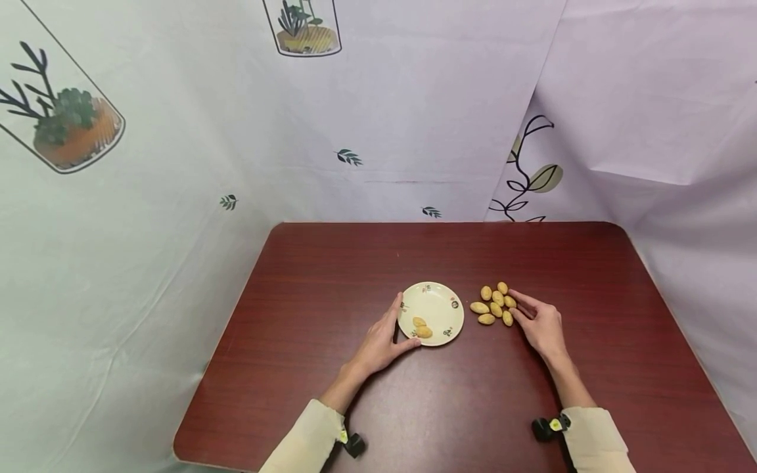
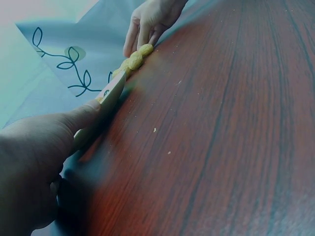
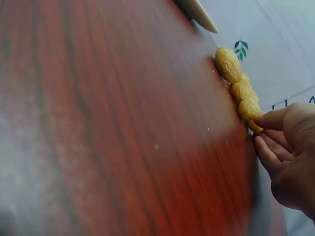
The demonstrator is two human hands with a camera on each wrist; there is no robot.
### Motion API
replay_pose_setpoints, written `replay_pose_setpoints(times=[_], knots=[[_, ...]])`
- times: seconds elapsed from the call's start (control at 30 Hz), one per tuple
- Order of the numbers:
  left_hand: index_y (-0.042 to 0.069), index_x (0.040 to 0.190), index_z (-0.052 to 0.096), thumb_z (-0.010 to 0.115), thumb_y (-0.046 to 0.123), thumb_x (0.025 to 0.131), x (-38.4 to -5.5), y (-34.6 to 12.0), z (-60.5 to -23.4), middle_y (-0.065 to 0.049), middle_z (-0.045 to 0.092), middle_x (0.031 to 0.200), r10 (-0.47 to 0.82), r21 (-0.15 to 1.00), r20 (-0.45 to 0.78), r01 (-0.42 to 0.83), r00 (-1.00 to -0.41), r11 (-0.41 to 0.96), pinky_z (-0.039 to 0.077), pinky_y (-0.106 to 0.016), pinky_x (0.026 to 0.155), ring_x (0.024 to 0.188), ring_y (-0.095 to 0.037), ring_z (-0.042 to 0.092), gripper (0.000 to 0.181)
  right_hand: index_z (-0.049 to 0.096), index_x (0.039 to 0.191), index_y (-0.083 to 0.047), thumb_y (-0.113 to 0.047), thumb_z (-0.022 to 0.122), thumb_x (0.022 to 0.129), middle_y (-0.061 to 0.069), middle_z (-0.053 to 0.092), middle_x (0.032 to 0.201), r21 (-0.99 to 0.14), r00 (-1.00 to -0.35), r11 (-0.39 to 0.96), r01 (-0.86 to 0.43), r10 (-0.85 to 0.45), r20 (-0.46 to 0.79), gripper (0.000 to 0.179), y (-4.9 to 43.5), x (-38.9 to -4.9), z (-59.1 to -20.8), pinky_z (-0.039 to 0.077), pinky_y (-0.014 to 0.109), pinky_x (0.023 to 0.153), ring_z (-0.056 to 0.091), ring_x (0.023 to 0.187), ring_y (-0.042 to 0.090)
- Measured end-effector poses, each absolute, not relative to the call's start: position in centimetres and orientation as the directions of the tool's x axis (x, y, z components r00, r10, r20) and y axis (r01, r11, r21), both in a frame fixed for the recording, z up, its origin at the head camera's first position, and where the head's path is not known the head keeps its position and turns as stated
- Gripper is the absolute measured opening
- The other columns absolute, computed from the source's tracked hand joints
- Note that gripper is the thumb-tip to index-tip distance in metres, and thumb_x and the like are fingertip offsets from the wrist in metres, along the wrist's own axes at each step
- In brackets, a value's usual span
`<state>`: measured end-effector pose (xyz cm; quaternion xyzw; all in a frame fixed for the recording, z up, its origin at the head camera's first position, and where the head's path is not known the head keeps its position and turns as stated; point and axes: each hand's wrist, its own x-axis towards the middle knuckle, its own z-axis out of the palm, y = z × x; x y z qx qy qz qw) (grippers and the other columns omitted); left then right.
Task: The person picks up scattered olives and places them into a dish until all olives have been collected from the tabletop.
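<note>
My left hand (image 1: 378, 341) holds a small cream plate (image 1: 440, 312) at its near left side, thumb on the front rim and fingers along the left edge. Two yellowish, wrinkled peanuts (image 1: 423, 332) in their shells lie on the plate close to the thumb. Right of the plate is a loose cluster of several more peanuts (image 1: 497, 298) on the table. My right hand (image 1: 543, 325) is at the cluster's right side, thumb and fingertips around one peanut (image 3: 256, 127). In the left wrist view the plate (image 2: 115, 91) appears edge-on under the left thumb.
A dark red wood-grain table (image 1: 307, 295) with rounded corners carries everything. Pale cloth (image 1: 414, 131) printed with plants hangs behind and beside it. Small crumbs (image 2: 155, 130) lie on the tabletop. Each wrist wears a small black camera (image 1: 355, 445).
</note>
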<state>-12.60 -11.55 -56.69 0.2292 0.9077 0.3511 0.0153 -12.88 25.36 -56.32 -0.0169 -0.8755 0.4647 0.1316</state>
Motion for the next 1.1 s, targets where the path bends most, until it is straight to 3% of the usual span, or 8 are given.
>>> replay_pose_setpoints(times=[0.23,0.67,0.73,0.93,1.1], knots=[[0.005,0.171,0.013,0.082,0.043,0.094,-12.55,-11.56,-56.68,-0.016,0.026,0.173,0.425,0.643,0.111,0.391,-0.898,0.658,0.035,-0.051,0.122,0.157,-0.028,0.032,0.11,0.077,0.128,-0.002,0.004,0.084,0.088,0.026,0.073,0.118,-0.774,-0.955,0.624,-0.108,0.151,0.255,0.041,25.24,-12.98,-56.19,0.035,-0.004,0.082,0.072,0.11,0.039],[0.007,0.171,0.012,0.083,0.043,0.094,-12.57,-11.51,-56.74,-0.015,0.027,0.173,0.421,0.649,0.105,0.383,-0.901,0.657,0.034,-0.049,0.123,0.157,-0.027,0.031,0.11,0.078,0.124,0.0,0.007,0.081,0.09,0.025,0.074,0.118,-0.805,-0.959,0.591,-0.062,0.19,0.213,0.035,25.11,-13.31,-56.55,0.044,0.0,0.078,0.072,0.109,0.037],[0.006,0.171,0.012,0.083,0.042,0.094,-12.57,-11.52,-56.75,-0.015,0.027,0.173,0.424,0.648,0.107,0.386,-0.899,0.656,0.034,-0.05,0.123,0.157,-0.027,0.032,0.11,0.079,0.124,0.001,0.007,0.081,0.09,0.025,0.074,0.118,-0.817,-0.959,0.575,-0.056,0.197,0.205,0.034,25.16,-13.28,-56.51,0.046,0.001,0.079,0.072,0.109,0.031],[0.005,0.171,0.013,0.083,0.042,0.094,-12.57,-11.55,-56.75,-0.016,0.027,0.173,0.429,0.648,0.113,0.394,-0.896,0.652,0.035,-0.051,0.122,0.157,-0.028,0.032,0.11,0.078,0.124,0.003,0.006,0.08,0.091,0.025,0.074,0.119,-0.866,-0.963,0.498,-0.047,0.206,0.171,0.033,25.37,-13.23,-56.45,0.049,0.004,0.08,0.064,0.1,-0.013],[0.004,0.171,0.013,0.083,0.041,0.094,-12.6,-11.54,-56.75,-0.016,0.027,0.173,0.426,0.644,0.11,0.391,-0.898,0.658,0.035,-0.051,0.122,0.156,-0.027,0.033,0.11,0.075,0.126,0.006,0.004,0.08,0.093,0.028,0.072,0.122,-0.902,-0.972,0.428,-0.054,0.183,0.145,0.033,25.64,-13.2,-56.35,0.05,0.006,0.081,0.061,0.098,-0.018]])
